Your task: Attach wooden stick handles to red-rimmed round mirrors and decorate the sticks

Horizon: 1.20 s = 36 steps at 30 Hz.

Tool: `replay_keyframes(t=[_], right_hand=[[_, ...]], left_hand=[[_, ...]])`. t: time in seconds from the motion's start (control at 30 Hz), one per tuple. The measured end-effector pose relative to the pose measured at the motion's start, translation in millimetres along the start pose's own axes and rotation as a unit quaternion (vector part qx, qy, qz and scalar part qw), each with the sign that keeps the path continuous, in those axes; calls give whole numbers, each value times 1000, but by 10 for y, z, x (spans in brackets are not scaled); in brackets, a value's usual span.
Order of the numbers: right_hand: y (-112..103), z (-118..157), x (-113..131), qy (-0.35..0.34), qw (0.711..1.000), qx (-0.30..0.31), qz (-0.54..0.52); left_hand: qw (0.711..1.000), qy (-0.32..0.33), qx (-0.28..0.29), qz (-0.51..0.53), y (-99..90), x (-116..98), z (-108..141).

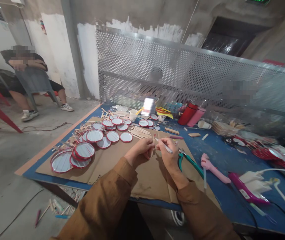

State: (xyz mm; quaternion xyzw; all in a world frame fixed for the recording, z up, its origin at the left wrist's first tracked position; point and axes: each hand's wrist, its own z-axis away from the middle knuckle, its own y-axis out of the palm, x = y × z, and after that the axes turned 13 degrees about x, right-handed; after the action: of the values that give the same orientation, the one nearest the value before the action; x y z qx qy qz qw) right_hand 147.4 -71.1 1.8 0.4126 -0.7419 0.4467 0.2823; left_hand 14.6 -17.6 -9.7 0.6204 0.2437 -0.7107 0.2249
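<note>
My left hand [140, 151] is closed around a small, thin wooden stick [153, 146] held upright over the cardboard. In my right hand [169, 158] is a slim white pen-like tool [166, 148], pinched with its tip end close to the stick; whether it touches cannot be seen. Left of my hands lie several round, red-rimmed discs [95, 135] with pale, shiny faces, some with wooden sticks at their edges. A pile of flat wooden sticks [140, 132] rests just beyond my left hand. Green-handled pliers [192, 162] lie to the right of my right hand.
Cardboard [149, 188] covers part of the blue table [194, 138]. A pink glue gun [214, 169] and a purple power strip [248, 191] with white plugs are at right. Red bottle [187, 113], paper cup [133, 115] and lit phone [147, 106] stand behind. A person sits at left.
</note>
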Motion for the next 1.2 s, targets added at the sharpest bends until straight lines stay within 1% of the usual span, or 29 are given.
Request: replay_keyframes(t=[0.07,0.2,0.33,0.47,0.63,0.77,0.9,0.97,1.1,1.2], right_hand=[[1,0,1,0,1000,5,10],[4,-1,-8,7,1000,-12,5],[5,3,-14,5,1000,2,10],[-1,4,4,3,1000,-11,14],[-6,6,28,4,1000,12,22],[-3,4,10,7,1000,-10,17],[4,3,18,6,1000,3,13],[8,-1,17,6,1000,-1,21],[7,-13,-27,15,999,-28,-29],[-2,-11,-32,13,999,-12,-34]], left_hand=[[1000,1,0,2,2,0,-1],[1000,9,-9,9,7,14,0],[1000,16,-6,2,6,16,6],[1000,9,-7,-1,9,-1,16],[1000,23,-8,12,14,-13,31],[1000,8,-4,4,10,-31,41],[1000,17,-9,4,15,-37,41],[1000,15,-8,7,15,-25,29],[1000,5,-5,0,3,16,-5],[1000,13,-5,-2,-4,32,-10]])
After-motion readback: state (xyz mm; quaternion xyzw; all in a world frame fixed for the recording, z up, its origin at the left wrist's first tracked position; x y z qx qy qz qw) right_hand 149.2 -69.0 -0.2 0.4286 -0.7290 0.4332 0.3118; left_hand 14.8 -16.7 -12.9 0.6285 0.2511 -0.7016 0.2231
